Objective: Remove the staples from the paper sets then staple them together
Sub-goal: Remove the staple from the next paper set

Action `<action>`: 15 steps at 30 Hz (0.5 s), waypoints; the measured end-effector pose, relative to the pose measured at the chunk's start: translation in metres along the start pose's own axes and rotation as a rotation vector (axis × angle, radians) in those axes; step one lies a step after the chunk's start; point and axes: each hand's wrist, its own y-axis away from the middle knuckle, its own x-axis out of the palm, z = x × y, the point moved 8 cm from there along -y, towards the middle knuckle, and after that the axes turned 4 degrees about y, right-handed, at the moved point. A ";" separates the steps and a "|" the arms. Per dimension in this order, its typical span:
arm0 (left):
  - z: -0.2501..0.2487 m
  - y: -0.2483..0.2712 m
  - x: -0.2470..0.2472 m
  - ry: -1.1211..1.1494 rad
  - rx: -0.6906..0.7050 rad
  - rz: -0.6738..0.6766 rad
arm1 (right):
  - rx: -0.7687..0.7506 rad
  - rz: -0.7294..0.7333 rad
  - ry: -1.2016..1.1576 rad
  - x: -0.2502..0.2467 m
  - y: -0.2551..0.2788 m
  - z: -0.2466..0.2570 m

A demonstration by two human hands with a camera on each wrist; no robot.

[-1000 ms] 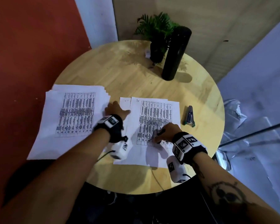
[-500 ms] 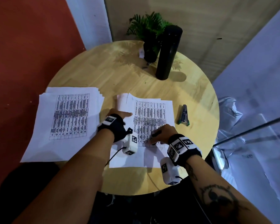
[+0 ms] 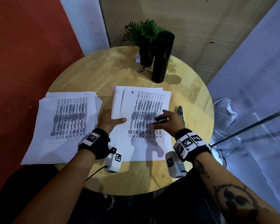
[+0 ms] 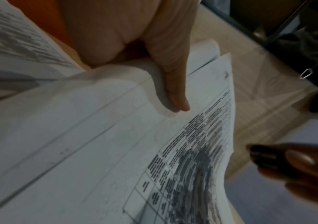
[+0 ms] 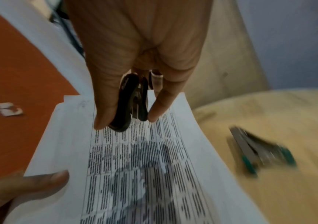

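Observation:
A paper set (image 3: 145, 110) with a printed table lies at the table's middle, its left side raised. My left hand (image 3: 118, 119) grips that left edge, the thumb (image 4: 173, 91) on top of the sheets (image 4: 106, 151) and the fingers hidden underneath. My right hand (image 3: 158, 122) hovers over the printed table, pinching a black staple remover (image 3: 160, 121) between thumb and fingers; the remover (image 5: 133, 103) hangs just above the page (image 5: 144, 166). A second paper stack (image 3: 68, 120) lies to the left. The green-and-metal stapler (image 3: 180, 110) lies right of the set, blurred in the right wrist view (image 5: 259, 150).
On the round wooden table (image 3: 90, 78), a tall black bottle (image 3: 162, 57) and a potted plant (image 3: 144, 34) stand at the far edge. Red floor lies left of the table, with a torn paper scrap (image 5: 9, 109) on it. A glass and metal frame (image 3: 249, 126) stands to the right.
My left hand has taken hold of the middle set's left edge and raised it. My right hand has lifted off the page with the staple remover, its fingers spread wider.

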 end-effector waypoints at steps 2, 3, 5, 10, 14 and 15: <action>-0.015 0.007 0.000 0.059 0.049 0.018 | -0.150 -0.111 0.107 -0.028 0.001 0.028; -0.020 0.010 -0.002 0.077 0.066 0.016 | -0.226 -0.148 0.151 -0.040 0.002 0.043; -0.030 0.015 -0.006 0.104 0.094 0.007 | -0.350 -0.183 0.208 -0.060 0.008 0.070; -0.051 0.025 -0.008 0.150 0.142 0.022 | -0.546 -0.077 0.499 -0.079 0.016 0.128; -0.056 0.033 -0.013 0.200 0.153 0.031 | -0.571 0.054 0.623 -0.076 0.018 0.147; -0.057 0.035 -0.014 0.205 0.159 0.031 | -0.569 0.070 0.628 -0.077 0.020 0.150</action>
